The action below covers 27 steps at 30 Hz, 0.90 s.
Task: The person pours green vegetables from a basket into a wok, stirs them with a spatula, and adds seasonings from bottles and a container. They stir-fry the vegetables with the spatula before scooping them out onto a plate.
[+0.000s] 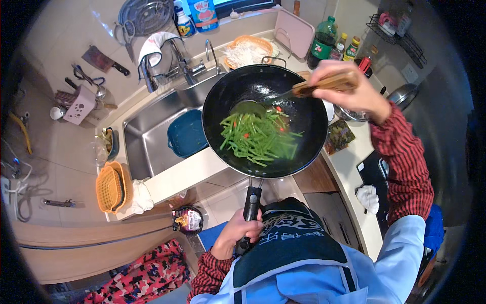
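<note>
A black wok [307,148] is held up before me, over the counter edge and the sink's corner. My left hand [241,230] is closed around its black handle [252,203]. My right hand [345,85] grips the wooden handle [326,84] of a metal turner, whose dark blade [248,109] rests inside the wok at the upper edge of the food. Chopped green vegetable stems [258,136] with small red pepper pieces lie in the lower left part of the wok. Some stems at the right of the pile look blurred.
Left of the wok, a blue plastic basin [186,133] sits in the steel sink [146,138]. Behind it stands an orange basket of white shreds [246,53]. Bottles, among them a green soda bottle [322,41], stand at the back right. Orange baskets [110,188] sit at the left counter end.
</note>
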Each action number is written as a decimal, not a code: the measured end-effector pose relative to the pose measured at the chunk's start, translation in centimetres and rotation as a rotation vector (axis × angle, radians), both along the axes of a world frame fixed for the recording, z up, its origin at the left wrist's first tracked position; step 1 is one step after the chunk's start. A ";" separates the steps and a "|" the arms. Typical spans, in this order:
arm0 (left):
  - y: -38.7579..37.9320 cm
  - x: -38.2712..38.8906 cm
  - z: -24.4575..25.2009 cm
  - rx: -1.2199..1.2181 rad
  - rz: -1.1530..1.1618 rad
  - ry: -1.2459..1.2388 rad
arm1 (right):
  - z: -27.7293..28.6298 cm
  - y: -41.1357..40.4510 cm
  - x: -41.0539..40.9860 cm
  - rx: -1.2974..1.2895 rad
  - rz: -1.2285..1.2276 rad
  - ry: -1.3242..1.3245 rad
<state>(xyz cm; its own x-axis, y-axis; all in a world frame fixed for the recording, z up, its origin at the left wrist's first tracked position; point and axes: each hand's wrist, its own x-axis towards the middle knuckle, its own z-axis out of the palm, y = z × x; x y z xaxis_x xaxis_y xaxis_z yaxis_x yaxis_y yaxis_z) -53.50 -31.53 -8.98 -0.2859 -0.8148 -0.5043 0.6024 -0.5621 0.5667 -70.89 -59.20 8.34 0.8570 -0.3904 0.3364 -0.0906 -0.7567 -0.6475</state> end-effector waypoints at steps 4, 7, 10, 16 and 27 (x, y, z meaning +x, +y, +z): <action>0.1 0.2 -0.2 0.046 0.030 -0.006 | 2.5 -0.7 -3.5 0.297 -0.248 -0.049; 0.1 0.3 -0.3 0.030 0.047 -0.001 | 2.4 -2.7 -5.0 0.272 -0.417 -0.040; 0.1 0.2 0.0 0.003 0.060 -0.041 | 2.0 -4.3 -6.6 0.321 -0.675 0.043; -0.2 0.0 0.9 -0.022 0.054 -0.060 | -8.1 -4.7 -9.0 0.888 -0.708 -0.240; -0.2 -1.1 2.0 0.013 0.004 -0.137 | -13.6 -0.8 -6.2 1.136 -0.619 -0.682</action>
